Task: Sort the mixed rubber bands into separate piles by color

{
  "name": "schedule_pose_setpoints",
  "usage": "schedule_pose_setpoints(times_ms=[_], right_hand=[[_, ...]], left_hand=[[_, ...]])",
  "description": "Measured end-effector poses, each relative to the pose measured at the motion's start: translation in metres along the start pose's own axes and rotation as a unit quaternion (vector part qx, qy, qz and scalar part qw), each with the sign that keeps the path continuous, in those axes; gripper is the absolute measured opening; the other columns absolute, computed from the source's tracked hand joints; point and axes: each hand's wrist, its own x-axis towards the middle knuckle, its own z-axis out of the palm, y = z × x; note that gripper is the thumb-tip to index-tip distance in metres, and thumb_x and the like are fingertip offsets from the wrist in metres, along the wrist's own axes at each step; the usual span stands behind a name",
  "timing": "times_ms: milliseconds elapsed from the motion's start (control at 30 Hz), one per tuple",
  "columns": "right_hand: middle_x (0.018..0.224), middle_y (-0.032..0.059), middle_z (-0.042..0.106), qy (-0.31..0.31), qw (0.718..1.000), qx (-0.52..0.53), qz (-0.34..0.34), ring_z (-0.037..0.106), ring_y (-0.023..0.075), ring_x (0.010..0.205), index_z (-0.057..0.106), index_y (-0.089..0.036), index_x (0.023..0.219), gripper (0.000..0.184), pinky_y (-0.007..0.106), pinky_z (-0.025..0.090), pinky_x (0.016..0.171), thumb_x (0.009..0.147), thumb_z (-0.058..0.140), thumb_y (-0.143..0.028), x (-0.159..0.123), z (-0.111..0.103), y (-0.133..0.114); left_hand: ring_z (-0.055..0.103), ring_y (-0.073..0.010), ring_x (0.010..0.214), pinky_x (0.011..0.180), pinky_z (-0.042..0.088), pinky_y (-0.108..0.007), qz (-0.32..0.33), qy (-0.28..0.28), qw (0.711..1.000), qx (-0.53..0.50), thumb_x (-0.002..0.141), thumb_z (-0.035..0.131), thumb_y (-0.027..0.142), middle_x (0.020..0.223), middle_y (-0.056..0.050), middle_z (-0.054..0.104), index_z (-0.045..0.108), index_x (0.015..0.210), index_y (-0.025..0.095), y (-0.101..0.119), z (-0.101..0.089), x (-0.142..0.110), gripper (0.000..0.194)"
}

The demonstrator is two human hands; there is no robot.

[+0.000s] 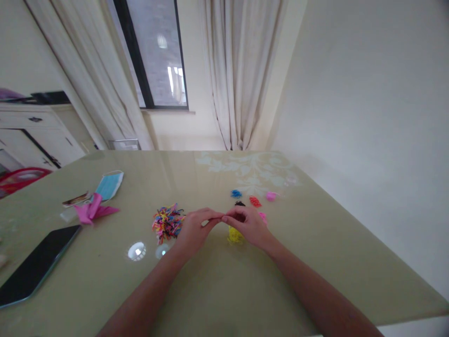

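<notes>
My left hand (197,228) and my right hand (247,224) meet fingertip to fingertip above the table, both in a pinch. Whatever lies between the fingertips is too small to make out. Left of my left hand is a mixed pile of small coloured bands (167,223). Around my right hand lie little single-colour heaps: yellow (235,235) partly under it, black (240,203) just behind it, blue (236,193), red (255,201) and pink (271,196) farther back. Another pink heap (263,216) is partly hidden by my right hand.
The glossy table (217,299) runs along a white wall on the right. On the left lie a dark tablet or phone (38,264), a pink folded piece (94,209) and a blue face mask (110,185). A red chair (24,178) stands beyond the left edge.
</notes>
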Motion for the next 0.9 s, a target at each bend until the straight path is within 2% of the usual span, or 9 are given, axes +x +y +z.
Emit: schedule_pose_setpoints(times_ms=[100,300,433,500,567,633,667,767,900], right_hand=[[0.067,0.0026,0.068,0.005,1.000,0.003,0.002,0.051,0.0136,0.059,0.079,-0.016,0.082,0.034,0.026,0.035,0.054,0.092,0.069,-0.047,-0.001,-0.002,0.001],[0.065,0.0009,0.064,-0.001,0.999,-0.016,-0.028,0.048,0.0125,0.057,0.076,-0.017,0.080,0.024,0.026,0.035,0.053,0.091,0.069,-0.037,-0.003,-0.011,-0.003],[0.069,0.0021,0.066,0.037,0.996,0.066,-0.045,0.053,0.0139,0.062,0.076,-0.018,0.080,0.023,0.027,0.040,0.056,0.090,0.072,-0.039,-0.007,-0.030,-0.017],[0.073,0.0029,0.068,0.062,0.988,0.130,-0.054,0.056,0.0146,0.064,0.077,-0.019,0.082,0.023,0.027,0.045,0.058,0.089,0.075,-0.041,-0.010,-0.041,-0.024],[0.073,0.0027,0.068,0.086,0.978,0.180,-0.064,0.055,0.0140,0.062,0.079,-0.020,0.083,0.021,0.027,0.046,0.056,0.088,0.078,-0.041,-0.013,-0.049,-0.029],[0.072,0.0019,0.067,0.102,0.970,0.208,-0.078,0.052,0.0126,0.058,0.080,-0.021,0.083,0.018,0.026,0.044,0.053,0.087,0.080,-0.039,-0.016,-0.052,-0.031],[0.071,0.0016,0.066,0.104,0.967,0.215,-0.084,0.051,0.0121,0.057,0.081,-0.021,0.082,0.017,0.025,0.044,0.051,0.087,0.081,-0.037,-0.017,-0.052,-0.032],[0.068,0.0009,0.064,0.098,0.967,0.214,-0.098,0.049,0.0114,0.056,0.081,-0.021,0.079,0.015,0.025,0.042,0.050,0.087,0.081,-0.034,-0.018,-0.051,-0.034],[0.067,0.0003,0.064,0.083,0.969,0.202,-0.116,0.049,0.0116,0.057,0.081,-0.022,0.081,0.014,0.026,0.041,0.052,0.088,0.080,-0.033,-0.017,-0.051,-0.033]], left_hand=[[0.076,-0.0171,0.084,0.078,0.056,-0.025,0.020,-0.007,1.000,0.004,0.097,0.067,0.026,0.094,-0.002,0.083,0.084,0.100,0.026,0.000,0.001,-0.001,0.017],[0.074,-0.0182,0.089,0.083,0.056,-0.027,0.017,-0.028,0.999,0.021,0.099,0.065,0.033,0.098,-0.004,0.081,0.082,0.104,0.026,0.001,0.004,-0.004,0.019],[0.072,-0.0210,0.099,0.091,0.055,-0.031,-0.021,-0.050,0.995,0.089,0.100,0.063,0.040,0.108,-0.006,0.079,0.079,0.112,0.024,0.000,-0.011,0.000,0.026],[0.070,-0.0254,0.107,0.099,0.052,-0.038,-0.066,-0.069,0.975,0.202,0.101,0.060,0.038,0.112,-0.009,0.077,0.080,0.108,0.022,-0.006,-0.024,0.001,0.026],[0.068,-0.0309,0.111,0.101,0.049,-0.044,-0.132,-0.089,0.930,0.332,0.098,0.062,0.031,0.114,-0.013,0.076,0.080,0.106,0.020,-0.014,-0.036,0.000,0.023],[0.067,-0.0325,0.111,0.099,0.049,-0.044,-0.182,-0.115,0.891,0.400,0.096,0.061,0.027,0.114,-0.015,0.074,0.079,0.106,0.018,-0.022,-0.044,-0.002,0.022],[0.068,-0.0316,0.110,0.097,0.049,-0.042,-0.195,-0.129,0.882,0.409,0.096,0.059,0.025,0.114,-0.015,0.073,0.079,0.106,0.018,-0.026,-0.046,-0.002,0.023],[0.070,-0.0269,0.101,0.091,0.049,-0.036,-0.206,-0.156,0.882,0.395,0.098,0.052,0.017,0.108,-0.014,0.073,0.078,0.099,0.016,-0.032,-0.047,-0.001,0.026],[0.070,-0.0239,0.095,0.084,0.047,-0.031,-0.206,-0.148,0.890,0.378,0.094,0.052,0.008,0.100,-0.012,0.074,0.075,0.088,0.016,-0.030,-0.045,0.002,0.025]])
